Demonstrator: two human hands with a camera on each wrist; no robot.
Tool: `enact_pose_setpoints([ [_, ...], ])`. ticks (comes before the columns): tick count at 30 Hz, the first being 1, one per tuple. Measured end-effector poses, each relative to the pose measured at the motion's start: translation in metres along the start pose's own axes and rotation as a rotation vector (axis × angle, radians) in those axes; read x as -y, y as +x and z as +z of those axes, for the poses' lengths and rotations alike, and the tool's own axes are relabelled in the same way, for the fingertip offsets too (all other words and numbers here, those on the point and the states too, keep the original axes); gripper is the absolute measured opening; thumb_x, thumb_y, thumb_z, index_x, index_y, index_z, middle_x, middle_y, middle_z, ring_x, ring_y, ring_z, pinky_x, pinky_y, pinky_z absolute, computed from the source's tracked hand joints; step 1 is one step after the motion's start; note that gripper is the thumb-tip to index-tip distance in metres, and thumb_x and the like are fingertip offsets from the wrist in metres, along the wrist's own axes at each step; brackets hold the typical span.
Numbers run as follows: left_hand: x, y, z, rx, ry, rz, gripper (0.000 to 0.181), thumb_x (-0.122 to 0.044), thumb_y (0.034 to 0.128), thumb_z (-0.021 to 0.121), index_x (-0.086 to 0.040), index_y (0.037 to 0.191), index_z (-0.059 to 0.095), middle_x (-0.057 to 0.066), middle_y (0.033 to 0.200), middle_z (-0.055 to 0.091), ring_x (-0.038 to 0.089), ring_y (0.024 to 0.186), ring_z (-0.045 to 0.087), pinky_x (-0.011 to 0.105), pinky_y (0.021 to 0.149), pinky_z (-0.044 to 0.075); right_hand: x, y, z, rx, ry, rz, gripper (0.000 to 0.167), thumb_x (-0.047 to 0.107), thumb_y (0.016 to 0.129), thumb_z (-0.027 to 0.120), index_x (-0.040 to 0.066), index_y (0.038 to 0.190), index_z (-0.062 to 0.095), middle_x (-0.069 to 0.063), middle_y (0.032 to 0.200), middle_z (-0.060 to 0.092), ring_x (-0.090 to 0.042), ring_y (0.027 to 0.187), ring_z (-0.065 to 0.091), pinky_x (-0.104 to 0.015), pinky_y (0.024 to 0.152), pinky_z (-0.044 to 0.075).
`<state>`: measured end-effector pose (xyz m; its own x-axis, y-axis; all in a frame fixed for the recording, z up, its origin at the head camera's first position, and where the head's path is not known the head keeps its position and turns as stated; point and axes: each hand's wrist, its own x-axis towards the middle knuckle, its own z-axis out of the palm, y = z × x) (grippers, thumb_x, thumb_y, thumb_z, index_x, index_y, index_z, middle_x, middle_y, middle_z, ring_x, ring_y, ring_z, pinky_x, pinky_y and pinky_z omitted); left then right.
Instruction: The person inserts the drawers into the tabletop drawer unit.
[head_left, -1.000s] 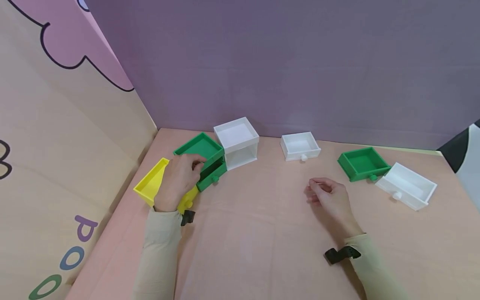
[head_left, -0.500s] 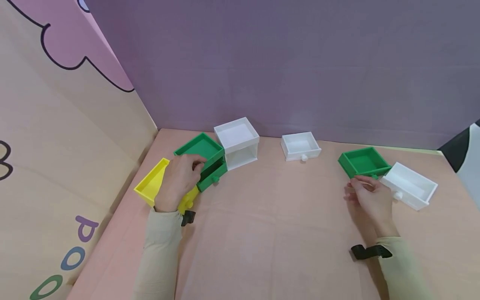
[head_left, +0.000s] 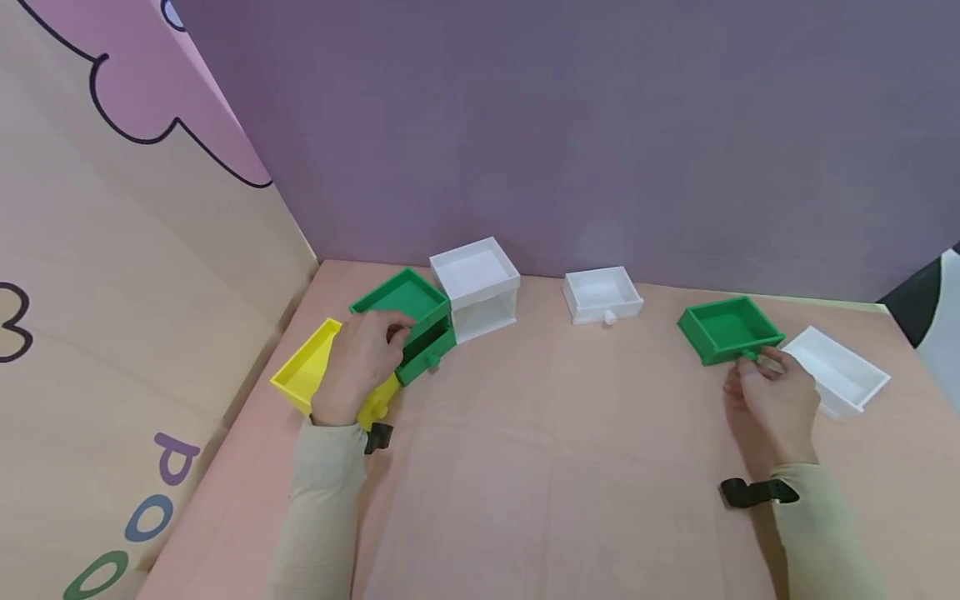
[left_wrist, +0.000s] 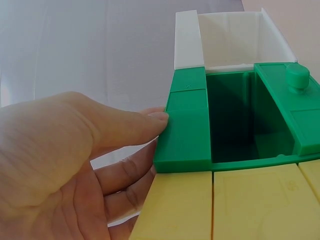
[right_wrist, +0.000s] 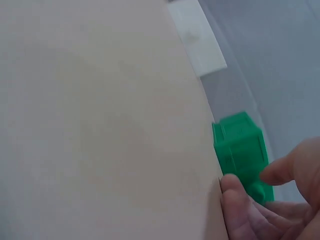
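In the head view, my left hand point(head_left: 360, 358) is at the green case point(head_left: 408, 296), over part of the yellow case point(head_left: 307, 367). The left wrist view shows the thumb on the green case's edge point(left_wrist: 182, 135) and the fingers behind it. The green case's lower drawer, with its knob point(left_wrist: 297, 77), is partly pulled out. My right hand point(head_left: 780, 404) is at the front of the loose green drawer point(head_left: 723, 325). In the right wrist view, thumb and fingers stand around its knob point(right_wrist: 257, 192) with a gap showing; a firm hold is not visible.
A white case point(head_left: 476, 271) with an empty lower bay adjoins the green case. One small white drawer point(head_left: 602, 292) lies near the back wall point(head_left: 600, 142). Another white drawer point(head_left: 840, 367) lies close beside my right hand.
My right hand has moved right, to the loose green drawer's knob. The white drawer beside that hand has shifted slightly right. My left hand has stayed at the green case.
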<state>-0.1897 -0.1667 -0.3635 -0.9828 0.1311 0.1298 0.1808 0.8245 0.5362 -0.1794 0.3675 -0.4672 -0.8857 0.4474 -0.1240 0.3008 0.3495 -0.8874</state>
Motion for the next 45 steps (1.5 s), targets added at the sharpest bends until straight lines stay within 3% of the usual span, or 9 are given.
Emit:
enact_pose_setpoints([
  [5, 0.000, -0.001, 0.001, 0.004, -0.001, -0.002, 0.024, -0.011, 0.1051, 0.064, -0.003, 0.124, 0.078, 0.012, 0.108, 0.080, 0.024, 0.080, 0.065, 0.032, 0.070, 0.056, -0.005, 0.006, -0.005, 0.034, -0.005, 0.021, 0.069, 0.029, 0.109, 0.053, -0.009, 0.162, 0.031, 0.032, 0.072, 0.061, 0.006, 0.061, 0.070, -0.020, 0.060, 0.061],
  [17, 0.003, -0.001, -0.003, -0.015, 0.008, 0.006, 0.024, -0.010, 0.1045, 0.064, -0.003, 0.122, 0.079, 0.012, 0.103, 0.080, 0.024, 0.078, 0.064, 0.030, 0.068, 0.053, -0.007, 0.014, -0.001, 0.052, 0.023, -0.013, 0.064, 0.029, 0.108, 0.059, -0.013, 0.152, 0.039, 0.028, 0.073, 0.063, 0.005, 0.060, 0.070, -0.021, 0.059, 0.061],
  [27, 0.003, -0.001, -0.002, -0.023, 0.002, 0.011, 0.024, -0.010, 0.1044, 0.064, -0.003, 0.122, 0.079, 0.013, 0.105, 0.080, 0.025, 0.080, 0.066, 0.033, 0.070, 0.056, -0.006, 0.020, -0.003, 0.079, 0.007, -0.036, 0.041, 0.027, 0.107, 0.060, -0.005, 0.132, 0.051, 0.026, 0.070, 0.066, 0.002, 0.059, 0.072, -0.022, 0.060, 0.062],
  [32, 0.002, 0.000, -0.001, -0.014, -0.003, 0.003, 0.024, -0.010, 0.1047, 0.064, -0.003, 0.122, 0.079, 0.012, 0.105, 0.080, 0.025, 0.079, 0.065, 0.031, 0.069, 0.054, -0.009, 0.023, -0.006, 0.096, -0.049, -0.044, 0.046, 0.032, 0.108, 0.059, -0.006, 0.133, 0.052, 0.028, 0.071, 0.065, 0.002, 0.061, 0.071, -0.022, 0.061, 0.062],
  [35, 0.002, 0.001, 0.000, -0.012, -0.005, 0.010, 0.024, -0.010, 0.1046, 0.064, -0.003, 0.122, 0.079, 0.012, 0.105, 0.080, 0.025, 0.080, 0.066, 0.032, 0.070, 0.055, -0.010, 0.021, -0.007, 0.112, -0.064, -0.024, 0.041, 0.034, 0.107, 0.058, -0.001, 0.128, 0.055, 0.028, 0.073, 0.065, 0.002, 0.063, 0.070, -0.021, 0.062, 0.061],
  [40, 0.001, 0.000, 0.001, -0.012, -0.010, 0.011, 0.024, -0.011, 0.1046, 0.064, -0.003, 0.123, 0.079, 0.012, 0.107, 0.081, 0.025, 0.082, 0.067, 0.035, 0.073, 0.058, -0.006, 0.015, -0.006, 0.134, 0.038, 0.004, 0.018, 0.030, 0.106, 0.061, 0.016, 0.113, 0.053, 0.028, 0.075, 0.070, 0.002, 0.065, 0.071, -0.018, 0.062, 0.059],
  [45, 0.002, 0.001, 0.001, -0.011, -0.008, 0.010, 0.024, -0.011, 0.1050, 0.064, -0.003, 0.123, 0.079, 0.012, 0.108, 0.081, 0.025, 0.081, 0.067, 0.034, 0.072, 0.058, 0.001, 0.005, -0.001, 0.183, 0.278, -0.009, 0.016, 0.020, 0.106, 0.064, 0.013, 0.109, 0.051, 0.016, 0.074, 0.078, -0.001, 0.066, 0.075, -0.015, 0.064, 0.059],
])
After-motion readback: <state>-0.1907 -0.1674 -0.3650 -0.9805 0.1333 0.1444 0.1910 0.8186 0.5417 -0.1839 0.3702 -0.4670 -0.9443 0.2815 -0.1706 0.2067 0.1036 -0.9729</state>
